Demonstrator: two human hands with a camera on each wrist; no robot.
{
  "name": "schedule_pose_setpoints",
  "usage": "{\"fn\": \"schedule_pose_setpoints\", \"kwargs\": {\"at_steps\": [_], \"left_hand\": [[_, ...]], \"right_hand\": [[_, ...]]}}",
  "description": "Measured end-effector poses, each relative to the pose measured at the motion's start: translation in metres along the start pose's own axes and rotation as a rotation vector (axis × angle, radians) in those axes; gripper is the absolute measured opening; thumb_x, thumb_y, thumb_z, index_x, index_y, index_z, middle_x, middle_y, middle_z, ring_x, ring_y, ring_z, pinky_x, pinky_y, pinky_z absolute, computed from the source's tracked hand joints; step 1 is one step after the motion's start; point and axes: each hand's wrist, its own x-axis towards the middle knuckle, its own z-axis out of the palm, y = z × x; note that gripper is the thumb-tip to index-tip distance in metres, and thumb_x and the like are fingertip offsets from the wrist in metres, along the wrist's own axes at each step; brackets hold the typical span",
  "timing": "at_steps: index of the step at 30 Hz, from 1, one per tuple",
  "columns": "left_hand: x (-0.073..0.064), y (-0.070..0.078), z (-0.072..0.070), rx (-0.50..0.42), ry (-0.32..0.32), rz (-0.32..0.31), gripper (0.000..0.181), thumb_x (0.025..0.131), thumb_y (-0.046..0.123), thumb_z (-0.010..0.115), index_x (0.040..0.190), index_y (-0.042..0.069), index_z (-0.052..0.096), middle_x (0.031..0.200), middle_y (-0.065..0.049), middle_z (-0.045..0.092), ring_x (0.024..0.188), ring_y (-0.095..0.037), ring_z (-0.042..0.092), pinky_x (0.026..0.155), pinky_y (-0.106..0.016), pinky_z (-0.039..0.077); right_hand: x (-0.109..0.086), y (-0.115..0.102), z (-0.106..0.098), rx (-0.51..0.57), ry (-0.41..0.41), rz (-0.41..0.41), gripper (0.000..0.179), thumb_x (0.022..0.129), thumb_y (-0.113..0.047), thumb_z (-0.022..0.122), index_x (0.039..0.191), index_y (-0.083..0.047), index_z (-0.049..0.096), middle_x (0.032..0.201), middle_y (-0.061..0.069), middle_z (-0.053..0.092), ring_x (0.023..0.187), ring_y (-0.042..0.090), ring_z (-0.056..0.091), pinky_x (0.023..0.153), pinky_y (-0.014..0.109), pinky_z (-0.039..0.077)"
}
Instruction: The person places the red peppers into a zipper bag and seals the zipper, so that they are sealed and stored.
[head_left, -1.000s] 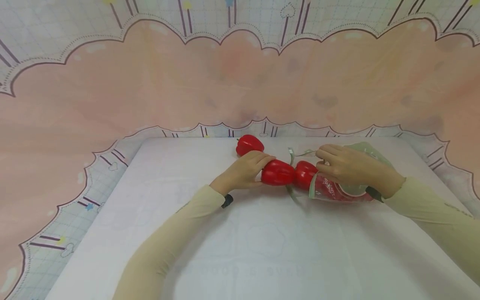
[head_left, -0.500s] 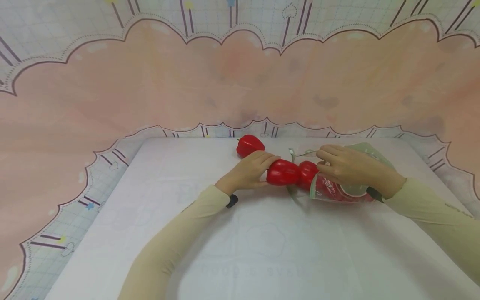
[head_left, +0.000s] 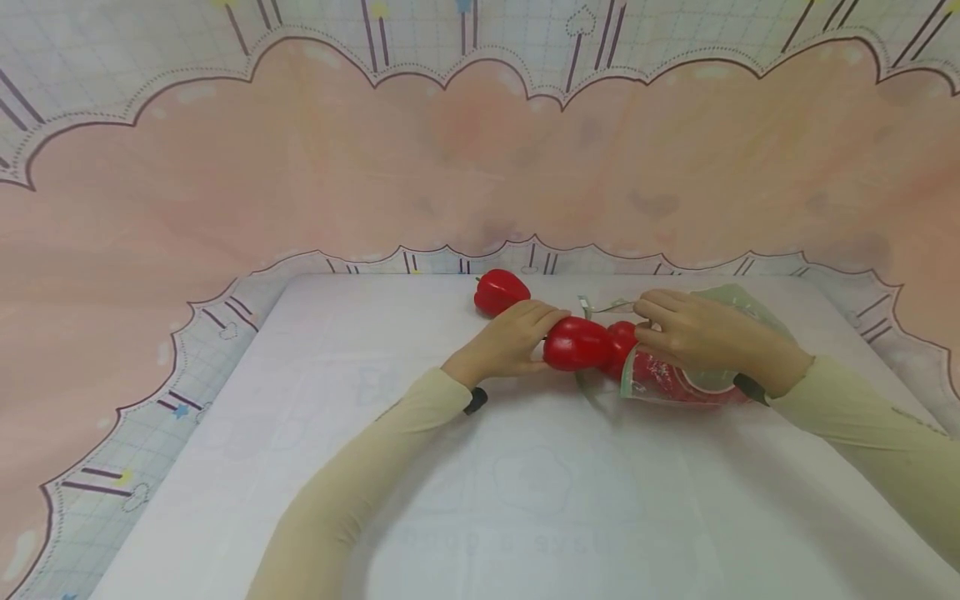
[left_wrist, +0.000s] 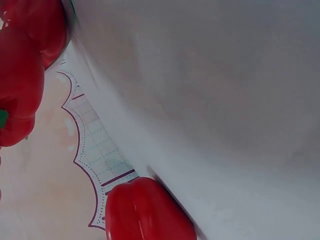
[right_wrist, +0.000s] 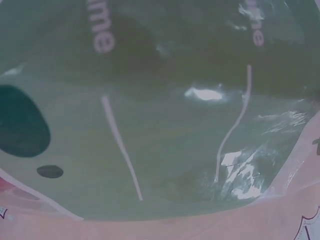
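Observation:
My left hand (head_left: 510,340) grips a red bell pepper (head_left: 576,343), which lies at the mouth of a clear and green plastic bag (head_left: 738,308). Beyond it a second red pepper (head_left: 621,340) sits in the bag's opening and touches the first. With its fingertips my right hand (head_left: 686,332) pinches the upper edge of the bag mouth. More red shows through the bag's clear side. The left wrist view has the held pepper (left_wrist: 20,85) at the left, its green stem showing. Printed green plastic of the bag (right_wrist: 165,130) fills most of the right wrist view.
A third red bell pepper (head_left: 501,292) lies at the back of the white table (head_left: 450,500), just behind my left hand. Past the table's far edge hangs a patterned peach cloth (head_left: 420,167).
My left hand has slid right with the pepper, moving it further toward the bag and the pepper in its mouth. The right hand and the bag have stayed nearly still.

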Motion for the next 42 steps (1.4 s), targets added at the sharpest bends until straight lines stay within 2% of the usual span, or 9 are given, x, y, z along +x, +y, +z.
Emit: {"fn": "schedule_pose_setpoints", "kwargs": {"at_steps": [11, 16, 22, 30, 37, 42], "left_hand": [[0.009, 0.006, -0.002, -0.02, -0.052, -0.035, 0.071, 0.077, 0.044, 0.072, 0.133, 0.009, 0.047, 0.127, -0.003, 0.058, 0.12, -0.017, 0.052, 0.106, -0.03, 0.042], [0.012, 0.008, -0.002, -0.009, -0.052, -0.021, 0.07, 0.077, 0.043, 0.072, 0.132, 0.008, 0.048, 0.126, -0.003, 0.059, 0.118, -0.017, 0.053, 0.106, -0.03, 0.042], [0.017, 0.009, 0.0, 0.0, -0.08, -0.016, 0.068, 0.078, 0.043, 0.071, 0.132, 0.008, 0.047, 0.126, -0.003, 0.059, 0.119, -0.017, 0.052, 0.107, -0.03, 0.04], [0.016, 0.011, -0.002, -0.024, -0.101, -0.033, 0.069, 0.078, 0.043, 0.072, 0.134, 0.01, 0.047, 0.128, -0.002, 0.058, 0.12, -0.016, 0.051, 0.108, -0.031, 0.04], [0.012, 0.011, -0.002, -0.066, -0.147, -0.009, 0.07, 0.076, 0.039, 0.075, 0.134, 0.011, 0.048, 0.128, -0.001, 0.057, 0.121, -0.016, 0.05, 0.107, -0.031, 0.041], [0.014, 0.015, 0.001, -0.095, -0.184, 0.022, 0.069, 0.077, 0.039, 0.074, 0.135, 0.011, 0.046, 0.129, -0.001, 0.056, 0.122, -0.016, 0.048, 0.107, -0.031, 0.04]], "right_hand": [[0.0, 0.0, -0.003, 0.001, -0.008, 0.009, 0.048, 0.053, -0.014, 0.091, 0.089, -0.008, 0.059, 0.095, 0.013, 0.065, 0.09, 0.027, 0.062, 0.072, 0.037, 0.058], [0.0, 0.001, -0.001, 0.006, 0.024, 0.002, 0.045, 0.054, -0.011, 0.09, 0.086, -0.007, 0.059, 0.093, 0.013, 0.064, 0.088, 0.027, 0.062, 0.071, 0.037, 0.059], [-0.001, 0.001, 0.0, 0.015, 0.036, 0.0, 0.046, 0.053, -0.011, 0.091, 0.086, -0.008, 0.058, 0.092, 0.013, 0.063, 0.087, 0.026, 0.061, 0.07, 0.037, 0.059], [0.0, 0.0, 0.0, 0.021, 0.043, 0.006, 0.046, 0.053, -0.012, 0.091, 0.085, -0.008, 0.058, 0.091, 0.012, 0.063, 0.086, 0.026, 0.061, 0.07, 0.036, 0.059], [-0.002, 0.001, 0.001, 0.017, 0.06, 0.008, 0.045, 0.053, -0.007, 0.09, 0.084, -0.006, 0.057, 0.089, 0.013, 0.061, 0.084, 0.026, 0.06, 0.07, 0.036, 0.058], [-0.002, 0.001, 0.0, 0.004, 0.039, 0.009, 0.047, 0.052, -0.01, 0.091, 0.085, -0.006, 0.058, 0.092, 0.013, 0.063, 0.087, 0.026, 0.061, 0.071, 0.037, 0.058]]}}
